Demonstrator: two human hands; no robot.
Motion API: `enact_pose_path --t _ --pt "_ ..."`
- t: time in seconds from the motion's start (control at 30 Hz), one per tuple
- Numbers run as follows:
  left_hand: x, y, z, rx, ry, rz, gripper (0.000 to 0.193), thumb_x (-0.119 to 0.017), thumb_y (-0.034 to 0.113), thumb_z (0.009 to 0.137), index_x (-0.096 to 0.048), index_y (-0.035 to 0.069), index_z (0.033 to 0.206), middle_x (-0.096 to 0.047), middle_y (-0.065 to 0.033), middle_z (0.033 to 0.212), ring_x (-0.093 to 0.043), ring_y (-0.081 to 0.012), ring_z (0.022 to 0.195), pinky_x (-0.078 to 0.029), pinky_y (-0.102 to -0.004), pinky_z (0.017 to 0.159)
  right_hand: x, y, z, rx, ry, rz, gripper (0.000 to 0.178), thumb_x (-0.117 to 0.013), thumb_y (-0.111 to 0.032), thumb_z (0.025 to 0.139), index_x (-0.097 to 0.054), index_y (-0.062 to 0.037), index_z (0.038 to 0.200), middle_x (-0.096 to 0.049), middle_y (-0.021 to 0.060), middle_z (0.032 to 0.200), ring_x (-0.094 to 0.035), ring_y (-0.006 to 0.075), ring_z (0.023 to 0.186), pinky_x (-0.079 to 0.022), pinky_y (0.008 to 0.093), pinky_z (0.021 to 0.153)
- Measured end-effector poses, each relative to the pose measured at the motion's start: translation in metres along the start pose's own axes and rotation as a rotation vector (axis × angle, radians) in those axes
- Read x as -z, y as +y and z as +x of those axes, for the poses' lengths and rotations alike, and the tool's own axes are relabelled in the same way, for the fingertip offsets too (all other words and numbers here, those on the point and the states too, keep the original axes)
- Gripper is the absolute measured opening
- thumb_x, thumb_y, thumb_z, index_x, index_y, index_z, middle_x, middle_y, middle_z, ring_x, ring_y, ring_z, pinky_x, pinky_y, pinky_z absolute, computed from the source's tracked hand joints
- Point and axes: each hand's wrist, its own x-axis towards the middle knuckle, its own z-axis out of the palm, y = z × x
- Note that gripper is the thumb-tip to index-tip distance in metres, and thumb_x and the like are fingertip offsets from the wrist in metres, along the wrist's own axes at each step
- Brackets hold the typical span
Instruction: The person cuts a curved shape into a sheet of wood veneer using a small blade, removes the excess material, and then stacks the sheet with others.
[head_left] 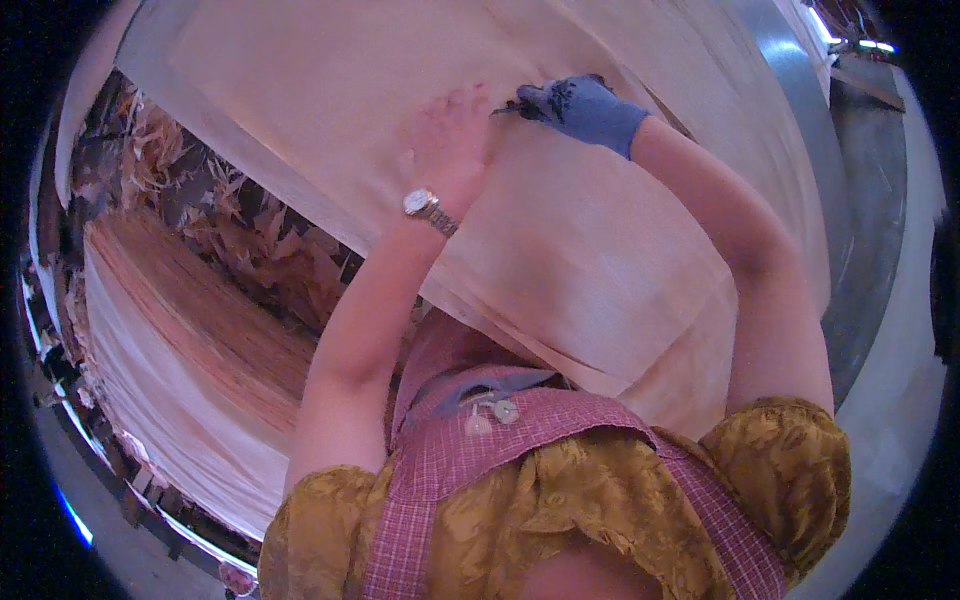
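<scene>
Pale, thin wood veneer sheets [560, 270] lie spread out in front of me. My left hand [450, 130] is bare, with a metal watch [428, 207] on its wrist, and rests flat on the top sheet, fingers stretched out. Close to its right, my right hand [583, 108] wears a blue-grey glove with black stains. Its fingers are closed on a small dark pointed tool [508, 107], whose tip points toward the left hand; the exact kind is too small to tell. Creases and overlapping edges run through the sheets.
Torn veneer scraps [265, 245] lie in a heap at the left. Beside them is a thick stack of veneer [200, 310] with a pale side. A grey metal surface [865, 190] borders the sheets on the right, with grey floor [905, 400] beyond.
</scene>
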Motion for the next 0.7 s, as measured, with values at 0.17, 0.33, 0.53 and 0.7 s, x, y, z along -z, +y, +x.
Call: enact_pose_path --t 0.17,0.33,0.53,0.7 --pt "-0.025 0.035 0.025 -0.104 -0.017 -0.032 0.105 -0.084 0.039 0.062 -0.027 0.020 0.148 -0.043 -0.0213 0.138 -0.040 -0.0403 0.126 -0.036 -0.0551 0.102 -0.004 0.017 -0.024 -0.054 -0.021 -0.047 0.020 -0.049 -0.028 0.096 -0.051 -0.0133 0.110 -0.064 0.0104 0.076 -0.063 0.0312 0.059 -0.046 0.0459 0.049" --pt "-0.027 0.029 0.036 -0.147 -0.215 0.152 0.105 -0.084 0.038 0.064 -0.024 0.031 0.149 -0.031 -0.0227 0.148 -0.031 -0.0429 0.134 -0.030 -0.0555 0.107 -0.002 0.005 -0.138 -0.293 0.027 0.031 0.019 -0.049 -0.023 0.095 -0.050 -0.0111 0.108 -0.063 0.0117 0.076 -0.062 0.0315 0.058 -0.047 0.0440 0.049" --pt "-0.070 0.075 0.036 -0.383 0.122 0.128 0.099 -0.084 0.036 0.063 -0.033 0.026 0.147 -0.036 -0.0179 0.147 -0.033 -0.0365 0.136 -0.021 -0.0539 0.112 -0.025 -0.013 -0.255 -0.533 -0.005 0.086 0.018 -0.047 -0.020 0.094 -0.048 -0.0098 0.109 -0.063 0.0119 0.073 -0.062 0.0309 0.058 -0.045 0.0434 0.045" --pt "-0.087 0.174 0.015 -0.382 -0.179 0.013 0.083 -0.081 0.031 0.067 -0.044 0.021 0.140 -0.038 -0.0147 0.147 -0.034 -0.0335 0.135 -0.024 -0.0526 0.111 -0.034 -0.032 -0.296 -0.607 -0.079 0.044 0.021 -0.047 -0.020 0.094 -0.047 -0.0086 0.112 -0.065 0.0137 0.073 -0.064 0.0312 0.061 -0.045 0.0452 0.044"
